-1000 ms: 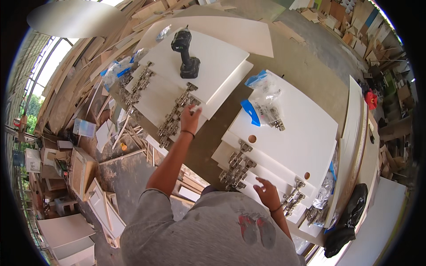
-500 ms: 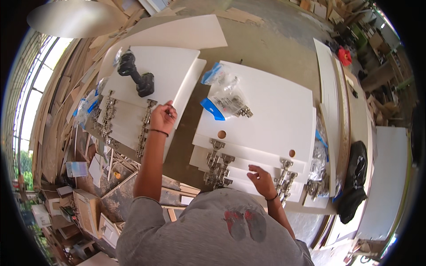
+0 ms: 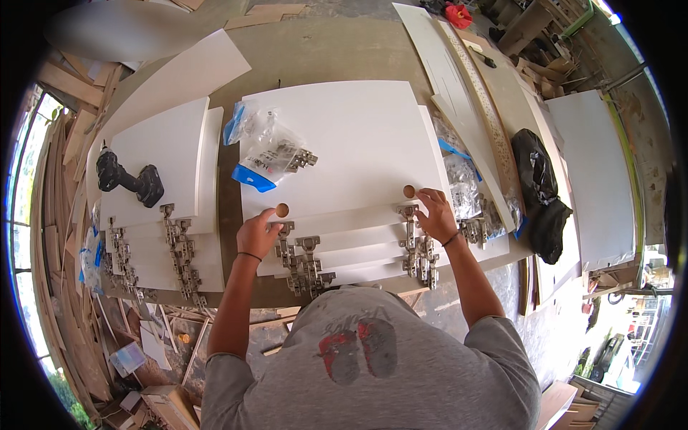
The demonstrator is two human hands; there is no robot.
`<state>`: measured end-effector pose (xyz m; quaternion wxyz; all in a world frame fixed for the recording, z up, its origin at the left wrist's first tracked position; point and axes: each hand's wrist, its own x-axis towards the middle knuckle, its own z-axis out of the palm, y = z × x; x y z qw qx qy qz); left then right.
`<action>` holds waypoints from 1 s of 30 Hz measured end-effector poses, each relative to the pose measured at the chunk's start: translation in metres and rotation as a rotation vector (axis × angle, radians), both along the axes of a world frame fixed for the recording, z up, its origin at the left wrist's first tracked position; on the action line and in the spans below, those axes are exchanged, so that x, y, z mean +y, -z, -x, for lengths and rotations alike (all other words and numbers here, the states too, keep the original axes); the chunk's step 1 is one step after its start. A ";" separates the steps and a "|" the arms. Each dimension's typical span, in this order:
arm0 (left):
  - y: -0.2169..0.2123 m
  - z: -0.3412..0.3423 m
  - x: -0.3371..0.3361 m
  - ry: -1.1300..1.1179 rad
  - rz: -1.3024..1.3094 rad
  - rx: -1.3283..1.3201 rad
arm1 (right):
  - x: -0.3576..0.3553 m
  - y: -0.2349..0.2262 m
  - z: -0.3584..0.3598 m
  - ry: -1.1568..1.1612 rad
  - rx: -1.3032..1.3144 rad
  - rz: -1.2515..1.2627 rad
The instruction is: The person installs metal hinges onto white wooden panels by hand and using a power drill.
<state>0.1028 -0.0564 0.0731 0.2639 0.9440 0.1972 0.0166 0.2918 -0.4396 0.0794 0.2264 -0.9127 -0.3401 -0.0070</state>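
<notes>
A stack of white panels (image 3: 358,136) lies in front of me, stepped toward my body. Two round holes, a left hole (image 3: 282,210) and a right hole (image 3: 409,191), sit near the top panel's near edge. At that panel's near left corner is my left hand (image 3: 256,233), thumb and forefinger apart beside the left hole. My right hand (image 3: 436,216) rests at the near right corner, fingers spread, fingertips by the right hole. Metal cabinet hinges (image 3: 308,261) overlap in a row below my left hand. More hinges (image 3: 418,251) line up beside my right hand.
Clear plastic bags with blue tops (image 3: 269,147) and loose hinges lie on the top panel. Left, a black cordless drill (image 3: 130,179) rests on another panel stack (image 3: 179,143). At right are long boards (image 3: 466,122) and a black plastic bag (image 3: 537,186). Wood scraps surround the table.
My view has turned right toward the middle stack. My left hand has left the left stack for the middle panel's corner; my right hand has moved forward to its right corner.
</notes>
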 end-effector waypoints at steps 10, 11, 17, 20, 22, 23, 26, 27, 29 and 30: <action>0.001 -0.005 0.007 0.116 -0.074 0.054 | 0.028 0.003 -0.006 -0.105 -0.033 0.118; 0.000 -0.007 0.006 0.136 -0.069 0.085 | 0.026 0.005 -0.009 -0.129 -0.064 0.120; -0.007 -0.016 -0.001 0.161 -0.126 0.153 | 0.027 0.010 -0.012 -0.178 -0.092 0.119; -0.007 -0.019 -0.004 0.188 -0.130 0.151 | 0.026 0.010 -0.010 -0.160 -0.070 0.053; -0.007 -0.018 -0.001 0.198 -0.143 0.141 | 0.029 0.010 -0.010 -0.177 -0.077 0.033; -0.006 -0.019 -0.002 0.215 -0.152 0.137 | 0.030 0.009 -0.011 -0.189 -0.082 0.018; -0.006 -0.019 0.003 0.245 -0.196 0.161 | 0.032 0.009 -0.011 -0.191 -0.096 0.044; 0.001 -0.021 0.006 0.291 -0.198 0.098 | 0.031 0.008 -0.009 -0.186 -0.104 0.037; 0.002 -0.026 0.010 0.301 -0.196 0.133 | 0.031 0.007 -0.008 -0.170 -0.090 0.048; 0.003 -0.029 0.009 0.308 -0.202 0.165 | 0.031 0.003 -0.008 -0.162 -0.072 0.058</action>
